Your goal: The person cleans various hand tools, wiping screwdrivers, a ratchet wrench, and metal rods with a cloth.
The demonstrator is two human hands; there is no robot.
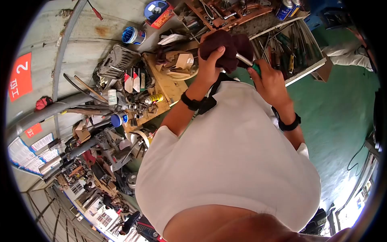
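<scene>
My left hand [210, 66] is closed on a dark maroon cloth [221, 46], its thumb pressed over the folds. The cloth is wrapped around the far end of a screwdriver [244, 60], so the tip is hidden. My right hand [272, 80] grips the screwdriver by its green handle, most of which the fingers cover. Only a short stretch of bright metal shaft shows between cloth and handle. Both hands are held close together in front of my chest, near an open drawer [318, 66] filled with long tools and screwdrivers.
A brown tool tray [242, 18] with sockets and wrenches lies behind the hands, beside blue spray cans [284, 10]. To the left, a wooden bench [165, 86] carries cardboard, a yellow can [154, 99] and loose parts. Green floor [322, 121] stretches to the right.
</scene>
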